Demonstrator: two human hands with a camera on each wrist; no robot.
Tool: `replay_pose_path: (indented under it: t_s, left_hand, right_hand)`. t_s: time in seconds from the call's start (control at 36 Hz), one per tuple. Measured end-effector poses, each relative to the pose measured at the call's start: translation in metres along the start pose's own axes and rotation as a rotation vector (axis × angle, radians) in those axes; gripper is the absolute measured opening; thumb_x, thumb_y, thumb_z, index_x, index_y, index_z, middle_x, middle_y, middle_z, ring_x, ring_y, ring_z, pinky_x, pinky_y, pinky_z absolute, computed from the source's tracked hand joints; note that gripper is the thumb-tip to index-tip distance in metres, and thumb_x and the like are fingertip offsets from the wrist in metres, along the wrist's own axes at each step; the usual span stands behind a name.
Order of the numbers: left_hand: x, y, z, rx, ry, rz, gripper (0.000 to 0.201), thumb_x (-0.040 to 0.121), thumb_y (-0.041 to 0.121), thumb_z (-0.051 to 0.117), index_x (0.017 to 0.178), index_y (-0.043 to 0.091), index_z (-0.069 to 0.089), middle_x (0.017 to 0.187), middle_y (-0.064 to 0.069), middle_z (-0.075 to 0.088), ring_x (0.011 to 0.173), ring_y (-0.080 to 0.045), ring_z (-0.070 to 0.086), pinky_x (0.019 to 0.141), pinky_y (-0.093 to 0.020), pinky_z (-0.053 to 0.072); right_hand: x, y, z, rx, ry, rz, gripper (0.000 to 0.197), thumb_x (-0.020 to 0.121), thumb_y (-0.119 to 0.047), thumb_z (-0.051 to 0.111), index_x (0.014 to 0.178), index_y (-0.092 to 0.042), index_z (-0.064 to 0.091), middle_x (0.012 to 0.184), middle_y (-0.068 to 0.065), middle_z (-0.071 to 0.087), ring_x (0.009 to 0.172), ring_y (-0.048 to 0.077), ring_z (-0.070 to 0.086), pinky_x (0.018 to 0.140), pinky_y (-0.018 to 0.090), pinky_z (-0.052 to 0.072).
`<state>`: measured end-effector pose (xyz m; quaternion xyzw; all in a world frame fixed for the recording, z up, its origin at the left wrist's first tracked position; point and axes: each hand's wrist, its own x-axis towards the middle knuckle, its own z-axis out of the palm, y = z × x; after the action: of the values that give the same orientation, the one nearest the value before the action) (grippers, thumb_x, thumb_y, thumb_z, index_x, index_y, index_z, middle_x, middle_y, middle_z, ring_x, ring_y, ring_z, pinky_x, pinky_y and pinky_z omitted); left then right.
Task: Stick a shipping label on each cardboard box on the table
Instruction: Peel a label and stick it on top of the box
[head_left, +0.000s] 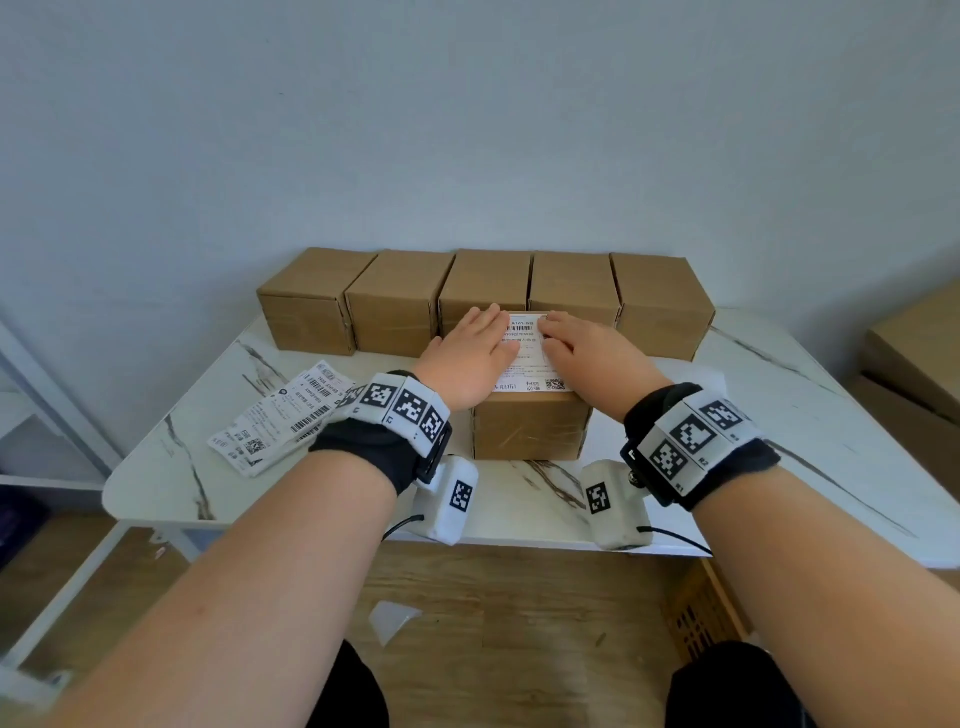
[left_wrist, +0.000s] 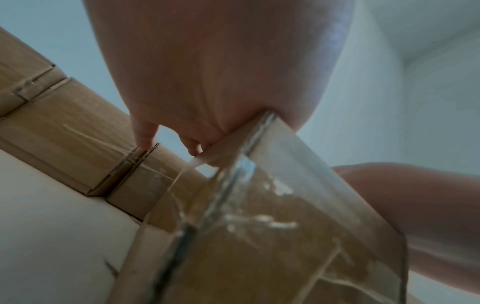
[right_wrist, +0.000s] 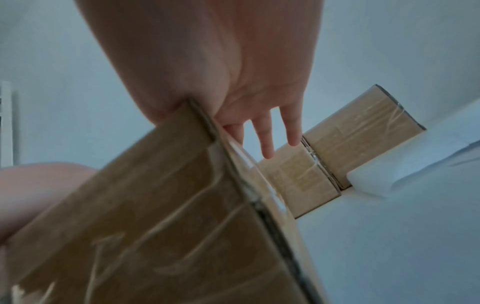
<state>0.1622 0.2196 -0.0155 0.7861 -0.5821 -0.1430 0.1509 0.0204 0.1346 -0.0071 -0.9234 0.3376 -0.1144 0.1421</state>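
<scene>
Both palms are down flat on the label (head_left: 527, 358), pressing it onto the top of the front box (head_left: 530, 431). Left hand (head_left: 470, 358) covers the label's left side, right hand (head_left: 587, 356) its right, fingers straight, gripping nothing. This looks like the smoothing step on the first box. Right behind the front box stand five bare boxes in a row (head_left: 400, 301); spare labels (head_left: 280, 415) lie left of it on the table (head_left: 779, 415). Next, I'd say, a fresh label gets peeled and a back box pulled forward. Label edges under the palms are hidden; the print is unreadable.
</scene>
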Motion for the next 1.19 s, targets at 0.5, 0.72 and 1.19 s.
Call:
replay_pose_path:
  t_s: [0.5, 0.72, 1.19]
  left_hand:
    - [-0.029, -0.002, 0.005, -0.119, 0.221, 0.09, 0.048, 0.098, 0.038, 0.046, 0.142, 0.021, 0.044, 0.143, 0.004, 0.035, 0.13, -0.011, 0.038, 0.102, -0.021, 0.033]
    - [-0.037, -0.003, 0.011, -0.274, 0.019, 0.051, 0.059, 0.103, 0.037, 0.033, 0.154, 0.02, 0.01, 0.16, 0.014, 0.001, 0.145, -0.007, 0.01, 0.105, -0.019, 0.015]
    - [-0.037, -0.006, 0.021, -0.324, 0.163, 0.077, 0.044, 0.104, 0.03, 0.029, 0.148, 0.027, 0.033, 0.158, 0.011, 0.017, 0.14, -0.009, 0.023, 0.103, -0.02, 0.026]
  right_hand:
    - [-0.035, -0.005, 0.005, 0.273, 0.116, 0.031, 0.032, 0.096, -0.036, 0.052, 0.124, -0.02, 0.054, 0.133, -0.001, 0.052, 0.096, 0.011, 0.051, 0.063, 0.013, 0.038]
    - [-0.045, -0.001, 0.011, 0.457, 0.001, 0.031, 0.043, 0.1, -0.032, 0.045, 0.141, -0.022, 0.04, 0.151, -0.005, 0.034, 0.115, 0.008, 0.041, 0.09, 0.022, 0.034]
    - [-0.047, -0.001, 0.016, 0.659, 0.061, 0.092, 0.039, 0.101, -0.012, 0.034, 0.135, -0.023, 0.049, 0.124, -0.009, 0.045, 0.1, 0.009, 0.047, 0.079, 0.014, 0.04]
